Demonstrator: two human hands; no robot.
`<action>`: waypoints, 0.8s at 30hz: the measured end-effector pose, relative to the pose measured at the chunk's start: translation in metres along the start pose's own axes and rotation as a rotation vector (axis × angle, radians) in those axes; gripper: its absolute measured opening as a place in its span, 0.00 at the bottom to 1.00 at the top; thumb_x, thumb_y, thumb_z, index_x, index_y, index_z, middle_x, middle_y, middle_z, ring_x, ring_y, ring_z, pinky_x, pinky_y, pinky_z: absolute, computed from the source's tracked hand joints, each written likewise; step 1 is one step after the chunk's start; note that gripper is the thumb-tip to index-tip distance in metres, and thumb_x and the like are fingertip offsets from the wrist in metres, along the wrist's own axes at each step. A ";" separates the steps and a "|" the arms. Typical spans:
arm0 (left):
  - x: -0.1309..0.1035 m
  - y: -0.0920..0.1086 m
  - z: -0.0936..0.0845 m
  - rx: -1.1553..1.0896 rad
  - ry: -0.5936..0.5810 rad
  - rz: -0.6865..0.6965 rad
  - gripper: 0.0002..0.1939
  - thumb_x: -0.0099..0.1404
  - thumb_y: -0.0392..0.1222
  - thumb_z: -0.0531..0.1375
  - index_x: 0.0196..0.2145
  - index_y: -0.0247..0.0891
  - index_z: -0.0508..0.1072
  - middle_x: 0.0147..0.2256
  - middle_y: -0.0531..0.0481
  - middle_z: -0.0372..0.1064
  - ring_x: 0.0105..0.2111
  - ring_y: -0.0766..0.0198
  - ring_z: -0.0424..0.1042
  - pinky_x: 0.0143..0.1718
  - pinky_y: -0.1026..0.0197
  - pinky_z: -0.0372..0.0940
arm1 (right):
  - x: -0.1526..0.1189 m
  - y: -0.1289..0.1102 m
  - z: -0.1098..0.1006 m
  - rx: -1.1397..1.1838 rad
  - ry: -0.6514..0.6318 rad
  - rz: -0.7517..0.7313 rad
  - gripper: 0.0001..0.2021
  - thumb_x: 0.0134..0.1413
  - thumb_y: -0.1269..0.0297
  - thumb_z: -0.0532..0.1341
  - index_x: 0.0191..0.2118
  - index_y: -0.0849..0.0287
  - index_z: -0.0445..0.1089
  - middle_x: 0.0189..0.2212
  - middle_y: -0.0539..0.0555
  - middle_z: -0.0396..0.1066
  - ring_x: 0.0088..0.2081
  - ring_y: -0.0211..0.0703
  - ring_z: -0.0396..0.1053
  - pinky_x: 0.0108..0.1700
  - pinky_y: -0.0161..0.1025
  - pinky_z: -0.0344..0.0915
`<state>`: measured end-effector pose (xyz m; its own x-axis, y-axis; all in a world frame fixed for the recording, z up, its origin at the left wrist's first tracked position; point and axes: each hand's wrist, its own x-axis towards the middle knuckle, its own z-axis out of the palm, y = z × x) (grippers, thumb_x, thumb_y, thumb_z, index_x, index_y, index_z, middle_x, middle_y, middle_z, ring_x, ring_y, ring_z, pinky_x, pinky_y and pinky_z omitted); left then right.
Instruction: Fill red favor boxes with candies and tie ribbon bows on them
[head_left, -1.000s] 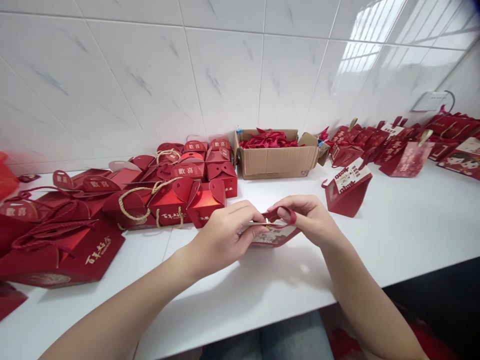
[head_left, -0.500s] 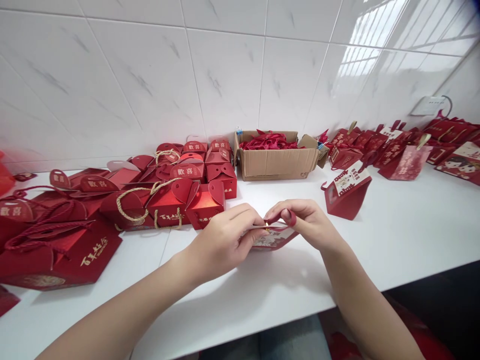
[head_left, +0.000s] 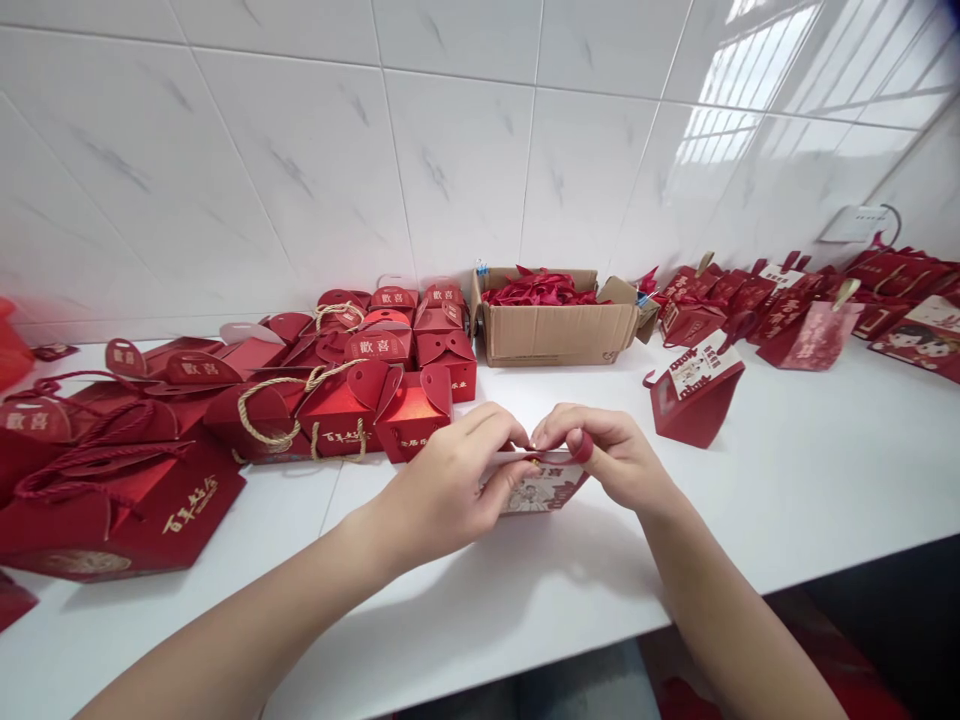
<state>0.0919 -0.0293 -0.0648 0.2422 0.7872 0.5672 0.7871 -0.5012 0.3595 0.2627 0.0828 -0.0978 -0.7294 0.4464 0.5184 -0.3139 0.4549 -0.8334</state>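
Box: red, with a pale printed face, its lettering too small to read; low between both hands over the near middle of the table. Whether its base touches cannot be told.
Left hand: in from the lower left, back upward, fingers and thumb pinching the box's top edge.
Right hand: in from the lower right, forearm slanting inward, fingers curled, pinching a dark red ribbon that loops by the thumb.
Big box: left, gold 百年好合 on its side.
Tan-cord box: farther in, gold 百年 legible.
Wedge box: right, white-labelled, print unreadable.
Flaps: 歡喜 in pale characters.
Carton: near the wall, heaped with red ribbons.
Bags: far right, grouped, small gold lettering.
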 end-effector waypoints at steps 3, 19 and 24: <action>0.000 0.000 0.001 -0.014 -0.001 -0.001 0.02 0.64 0.31 0.56 0.34 0.36 0.65 0.31 0.51 0.66 0.31 0.68 0.66 0.31 0.67 0.63 | 0.000 -0.001 0.004 -0.036 0.050 -0.041 0.14 0.61 0.54 0.56 0.34 0.56 0.74 0.31 0.55 0.71 0.36 0.42 0.69 0.37 0.39 0.66; 0.005 0.000 0.001 -0.122 0.016 -0.155 0.03 0.61 0.35 0.59 0.30 0.35 0.68 0.28 0.51 0.69 0.28 0.67 0.68 0.30 0.65 0.63 | -0.001 0.005 0.017 -0.031 0.153 0.021 0.13 0.61 0.54 0.55 0.33 0.56 0.71 0.29 0.52 0.70 0.32 0.39 0.68 0.34 0.36 0.65; 0.003 -0.005 0.007 -0.108 0.070 -0.114 0.03 0.61 0.33 0.58 0.30 0.35 0.68 0.27 0.52 0.68 0.27 0.68 0.67 0.28 0.66 0.63 | -0.003 0.005 0.013 0.024 0.126 0.087 0.06 0.56 0.61 0.61 0.39 0.55 0.69 0.35 0.52 0.70 0.34 0.39 0.69 0.32 0.34 0.66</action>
<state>0.0927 -0.0220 -0.0701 0.1121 0.8162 0.5668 0.7404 -0.4490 0.5001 0.2556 0.0735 -0.1062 -0.6728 0.5773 0.4627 -0.2681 0.3926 -0.8797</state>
